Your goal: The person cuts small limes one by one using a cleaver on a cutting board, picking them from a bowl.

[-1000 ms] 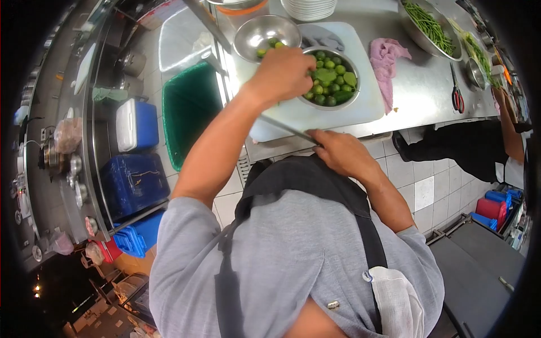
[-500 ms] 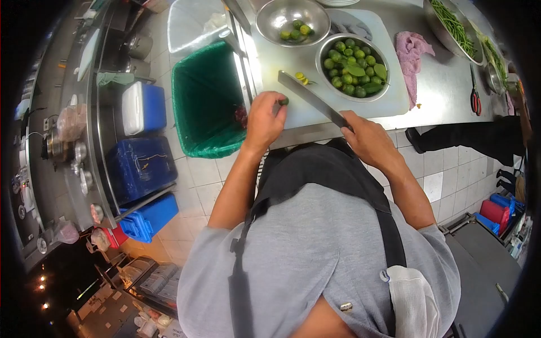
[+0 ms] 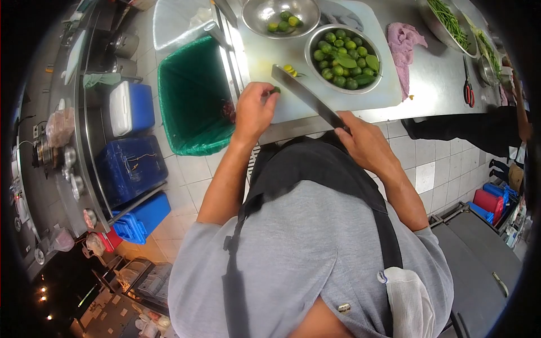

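Our left hand point(image 3: 253, 111) pinches a small green lime point(image 3: 274, 90) over the white cutting board point(image 3: 292, 108), apart from our right hand point(image 3: 366, 142), wrapped round the knife point(image 3: 307, 95); steel bowl point(image 3: 309, 61) sits close, probably for easy grabbing.

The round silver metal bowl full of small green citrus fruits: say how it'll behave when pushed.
The round silver metal bowl is probably heavy, being full of fruit. On the flat white cutting board, it would likely slide under a gentle push. The small green citrus fruits look round, so any spilled might roll.
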Tool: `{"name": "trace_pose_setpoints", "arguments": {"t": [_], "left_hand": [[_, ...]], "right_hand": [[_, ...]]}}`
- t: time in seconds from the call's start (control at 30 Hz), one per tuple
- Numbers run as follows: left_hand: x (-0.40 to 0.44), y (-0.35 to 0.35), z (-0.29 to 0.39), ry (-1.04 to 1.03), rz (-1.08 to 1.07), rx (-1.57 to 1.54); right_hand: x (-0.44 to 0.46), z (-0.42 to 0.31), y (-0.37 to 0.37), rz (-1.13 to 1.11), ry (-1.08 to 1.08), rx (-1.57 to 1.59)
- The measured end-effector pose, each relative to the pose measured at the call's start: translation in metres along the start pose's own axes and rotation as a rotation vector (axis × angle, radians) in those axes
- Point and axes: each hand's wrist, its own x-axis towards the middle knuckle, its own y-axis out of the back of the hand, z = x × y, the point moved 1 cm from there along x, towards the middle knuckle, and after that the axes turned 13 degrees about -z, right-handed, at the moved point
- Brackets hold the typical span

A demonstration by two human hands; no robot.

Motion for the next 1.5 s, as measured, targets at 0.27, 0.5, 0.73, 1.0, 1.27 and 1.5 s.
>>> {"name": "trace_pose_setpoints", "arguments": {"t": [0.27, 0.5, 0.73, 1.0, 1.27, 1.5], "left_hand": [[0.000, -0.002, 0.004, 0.002, 0.020, 0.026], [0.000, -0.002, 0.004, -0.005, 0.037, 0.013], [-0.005, -0.003, 0.001, -0.079, 0.024, 0.086], [0.043, 0.034, 0.006, -0.012, 0.269, -0.038], [0.186, 0.042, 0.052, -0.295, -0.034, 0.379], [0.169, -0.022, 0.103, -0.503, -0.527, 0.703]], "right_hand": [[-0.017, -0.010, 0.005, -0.012, 0.023, -0.009], [-0.007, -0.009, 0.002, -0.011, 0.054, -0.009], [0.059, -0.011, -0.016, 0.018, 0.192, -0.062], [0.028, 0.009, -0.008, 0.075, 0.106, -0.045], [0.028, 0.013, -0.013, 0.069, 0.118, -0.063], [0.021, 0.012, -0.021, 0.145, 0.161, -0.094]]}}
